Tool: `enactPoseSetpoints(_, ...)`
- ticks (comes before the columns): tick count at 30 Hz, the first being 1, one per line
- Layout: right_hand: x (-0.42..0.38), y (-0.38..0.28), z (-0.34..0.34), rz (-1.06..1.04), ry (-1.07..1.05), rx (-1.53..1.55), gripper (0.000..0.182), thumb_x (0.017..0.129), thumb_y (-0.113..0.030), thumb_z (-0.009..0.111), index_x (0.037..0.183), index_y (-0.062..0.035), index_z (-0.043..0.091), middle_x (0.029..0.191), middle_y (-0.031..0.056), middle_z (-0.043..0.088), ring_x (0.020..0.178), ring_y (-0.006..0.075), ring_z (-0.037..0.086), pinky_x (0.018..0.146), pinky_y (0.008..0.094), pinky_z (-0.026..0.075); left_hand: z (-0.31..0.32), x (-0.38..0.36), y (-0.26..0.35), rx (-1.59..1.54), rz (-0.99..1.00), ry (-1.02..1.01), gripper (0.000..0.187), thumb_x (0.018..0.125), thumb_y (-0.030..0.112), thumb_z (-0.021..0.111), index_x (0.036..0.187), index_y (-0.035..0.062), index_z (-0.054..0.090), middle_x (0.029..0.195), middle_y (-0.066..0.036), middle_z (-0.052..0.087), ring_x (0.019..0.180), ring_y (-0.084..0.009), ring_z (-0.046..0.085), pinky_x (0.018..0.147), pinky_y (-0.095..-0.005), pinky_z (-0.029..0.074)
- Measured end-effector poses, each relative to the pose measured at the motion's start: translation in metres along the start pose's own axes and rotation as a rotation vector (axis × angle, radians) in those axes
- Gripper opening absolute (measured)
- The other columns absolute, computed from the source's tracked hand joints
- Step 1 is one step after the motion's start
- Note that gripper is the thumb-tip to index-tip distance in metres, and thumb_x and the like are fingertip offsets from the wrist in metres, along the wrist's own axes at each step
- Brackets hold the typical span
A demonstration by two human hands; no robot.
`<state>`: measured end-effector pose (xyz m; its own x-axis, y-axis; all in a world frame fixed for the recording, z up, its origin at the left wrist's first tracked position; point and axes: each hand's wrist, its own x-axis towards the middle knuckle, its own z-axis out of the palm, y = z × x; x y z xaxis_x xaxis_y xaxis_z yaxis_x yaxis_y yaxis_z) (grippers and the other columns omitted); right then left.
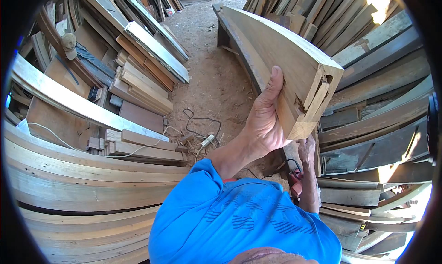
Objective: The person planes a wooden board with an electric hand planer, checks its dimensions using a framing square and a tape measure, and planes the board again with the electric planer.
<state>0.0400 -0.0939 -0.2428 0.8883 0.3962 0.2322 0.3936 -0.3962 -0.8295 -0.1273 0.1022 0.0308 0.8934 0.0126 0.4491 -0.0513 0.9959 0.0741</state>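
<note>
"Timber beam (286, 57): held where, in the head view?"

"In the left hand (266, 119), by the near end, with thumb along the side face and fingers hidden; stretching forward and away from there, with rough splits in the end face."

"And at the right hand (307, 151)?"

"Just below that end; impossible to tell whether gripping. Near the right wrist, something red (297, 183); left of the left hand, a white connector (208, 140) and, farther out, stacked boards (145, 87)."

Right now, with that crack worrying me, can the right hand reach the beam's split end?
Likely yes: the right hand appears just below the split end, and the left hand leaves it uncovered.
</note>
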Motion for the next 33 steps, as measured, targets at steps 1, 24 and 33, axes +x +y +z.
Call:
enactPoseSetpoints(1, 0.0, 0.007, -0.001, 0.005, 0.001, -0.021, 0.034, 0.101, -0.027, 0.055, 0.101, 0.0054, 0.063, 0.076, 0.0166, 0.07, 0.074, 0.0259, 0.071, 0.072, 0.0387, 0.053, 0.0, 0.0, -0.001, 0.007, 0.003, 0.002, 0.054, 0.097, 0.049, 0.062, 0.136, 0.0124, 0.058, 0.128, -0.01, 0.068, 0.113, -0.0268, 0.068, 0.093, -0.0495, 0.057)
enactPoseSetpoints(24, 0.027, 0.237, -0.03, 0.365, -0.641, -0.985, 0.031, 0.087, -0.021, 0.058, 0.113, -0.0158, 0.073, 0.122, 0.0121, 0.07, 0.118, 0.0321, 0.065, 0.099, 0.0516, 0.047, -0.022, 0.023, -0.04, -0.085, 0.085, 0.068, 0.07, 0.091, 0.062, 0.063, 0.132, 0.006, 0.058, 0.106, -0.014, 0.064, 0.088, -0.023, 0.058, 0.078, -0.0347, 0.051)
enactPoseSetpoints(33, 0.005, 0.32, -0.014, 0.381, -0.877, -0.897, 0.039, 0.078, -0.014, 0.066, 0.116, -0.0087, 0.071, 0.125, 0.017, 0.068, 0.12, 0.0353, 0.064, 0.098, 0.0502, 0.052, -0.051, 0.053, -0.07, -0.067, 0.054, 0.103, 0.075, 0.091, 0.065, 0.061, 0.132, 0.0026, 0.057, 0.102, -0.016, 0.063, 0.088, -0.0247, 0.059, 0.076, -0.0344, 0.052)
